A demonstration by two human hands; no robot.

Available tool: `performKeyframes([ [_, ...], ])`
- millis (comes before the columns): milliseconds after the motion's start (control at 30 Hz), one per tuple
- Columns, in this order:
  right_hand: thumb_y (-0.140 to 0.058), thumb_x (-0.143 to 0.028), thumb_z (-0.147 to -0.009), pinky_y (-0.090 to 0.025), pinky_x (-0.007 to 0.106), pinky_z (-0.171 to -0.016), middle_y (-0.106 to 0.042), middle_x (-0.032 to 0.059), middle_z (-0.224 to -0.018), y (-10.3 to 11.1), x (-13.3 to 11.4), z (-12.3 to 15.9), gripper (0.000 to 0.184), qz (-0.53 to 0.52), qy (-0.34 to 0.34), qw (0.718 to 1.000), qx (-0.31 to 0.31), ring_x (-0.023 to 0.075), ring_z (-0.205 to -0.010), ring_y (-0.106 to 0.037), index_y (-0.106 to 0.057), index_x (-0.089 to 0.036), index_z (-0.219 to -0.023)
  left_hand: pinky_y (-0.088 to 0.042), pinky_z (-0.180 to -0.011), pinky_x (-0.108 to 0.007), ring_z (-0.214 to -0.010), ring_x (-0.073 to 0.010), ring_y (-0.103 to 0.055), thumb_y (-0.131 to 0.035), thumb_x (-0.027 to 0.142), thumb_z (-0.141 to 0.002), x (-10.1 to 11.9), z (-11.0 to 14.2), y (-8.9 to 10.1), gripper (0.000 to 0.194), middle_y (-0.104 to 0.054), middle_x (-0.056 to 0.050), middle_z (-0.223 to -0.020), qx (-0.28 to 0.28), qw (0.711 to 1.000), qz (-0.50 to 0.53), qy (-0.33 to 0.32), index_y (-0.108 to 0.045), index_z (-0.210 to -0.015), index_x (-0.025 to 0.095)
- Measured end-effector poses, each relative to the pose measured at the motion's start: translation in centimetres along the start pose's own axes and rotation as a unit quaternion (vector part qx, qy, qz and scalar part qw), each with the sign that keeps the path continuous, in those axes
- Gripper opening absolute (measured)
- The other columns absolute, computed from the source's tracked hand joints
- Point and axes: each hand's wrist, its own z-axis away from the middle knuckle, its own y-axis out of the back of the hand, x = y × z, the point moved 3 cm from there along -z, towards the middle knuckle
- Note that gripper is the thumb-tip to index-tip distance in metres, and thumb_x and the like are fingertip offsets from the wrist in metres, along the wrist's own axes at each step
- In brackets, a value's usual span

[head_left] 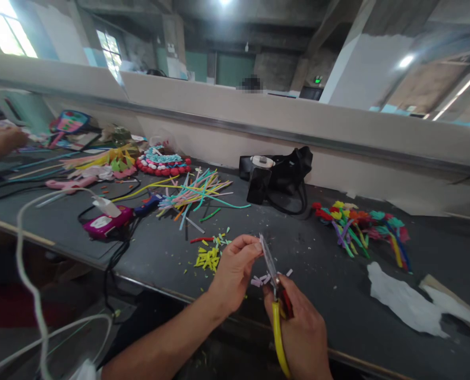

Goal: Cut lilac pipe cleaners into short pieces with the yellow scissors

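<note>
My right hand [304, 332] is closed round the yellow and red handles of a pair of scissors [270, 261], whose blades point up and away from me. My left hand [235, 269] pinches at the blade tips; whatever is between its thumb and finger is too small to make out. Short pale purple pieces [261, 279] lie on the dark table beneath the blades. To the left of my left hand is a pile of short yellow pieces [207, 258], with small pale green bits and a red stick [201, 240] by it.
Long coloured fuzzy stems [199, 190] lie in a heap beyond my hands. A black bag [290, 171] and a phone [259, 186] stand by the partition. Colourful fuzzy flowers [357, 221] and white paper [405, 301] are at right, a purple power strip [108, 221] and another person's hand [5, 138] at left.
</note>
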Motion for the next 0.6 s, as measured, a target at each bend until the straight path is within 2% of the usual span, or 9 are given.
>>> performKeyframes([
  [267, -0.047, -0.044, -0.092, -0.047, 0.023, -0.056, -0.071, 0.0085, -0.095, -0.37, 0.4, 0.5, 0.035, 0.033, 0.021, 0.999, 0.02, 0.0158, -0.066, -0.066, -0.066, -0.017, -0.106, -0.04, -0.075, -0.024, -0.07, -0.0108, -0.053, -0.073, 0.017, -0.068, -0.07, 0.0, 0.2, 0.007, -0.062, 0.001, -0.07, -0.002, 1.0, 0.008, -0.002, -0.067, -0.07, 0.015],
  [467, -0.046, -0.043, -0.092, -0.047, 0.023, -0.056, -0.071, 0.0066, -0.093, -0.23, 0.38, 0.44, 0.033, 0.024, 0.012, 1.0, -0.003, 0.0157, -0.067, -0.066, -0.066, -0.02, -0.104, -0.04, -0.076, -0.025, -0.071, -0.0111, -0.053, -0.073, 0.018, -0.068, -0.29, -0.03, 0.28, 0.007, -0.062, 0.001, -0.07, -0.004, 1.0, 0.008, 0.002, -0.066, -0.07, 0.016],
  [600, -0.046, -0.042, -0.092, -0.048, 0.024, -0.057, -0.072, 0.0065, -0.092, -0.25, 0.42, 0.39, 0.034, 0.035, 0.015, 0.999, 0.008, 0.0163, -0.066, -0.067, -0.066, -0.019, -0.105, -0.04, -0.076, -0.025, -0.071, -0.011, -0.053, -0.072, 0.018, -0.069, -0.26, -0.02, 0.15, 0.007, -0.062, 0.001, -0.069, -0.003, 1.0, 0.009, 0.005, -0.066, -0.069, 0.015],
])
